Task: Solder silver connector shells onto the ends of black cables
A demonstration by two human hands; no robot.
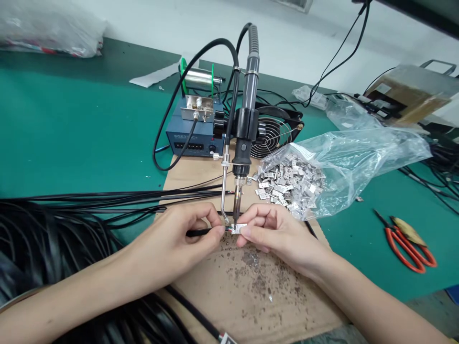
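My left hand [195, 234] pinches a black cable [197, 232] close to its stripped end, where small coloured wires show. Between the thumb and fingers of my right hand [270, 229] is a small silvery metal connector [241, 229]. The wire ends meet the connector's left end. Directly above that spot, the tip of an upright soldering iron [237, 196] points down, at or very near the joint. A thin metal solder feed tube [224, 186] comes down beside the iron and ends just over the wires. Whether the tip touches the metal is too small to tell.
Spotted cardboard [258, 286] lies under my hands. Loose connectors [283, 184] spill from a clear plastic bag [358, 162]. A blue control box [193, 131], solder spool [199, 76] and fan [272, 131] stand behind. Black cables [43, 239] heap at left; orange-handled scissors [405, 246] lie right.
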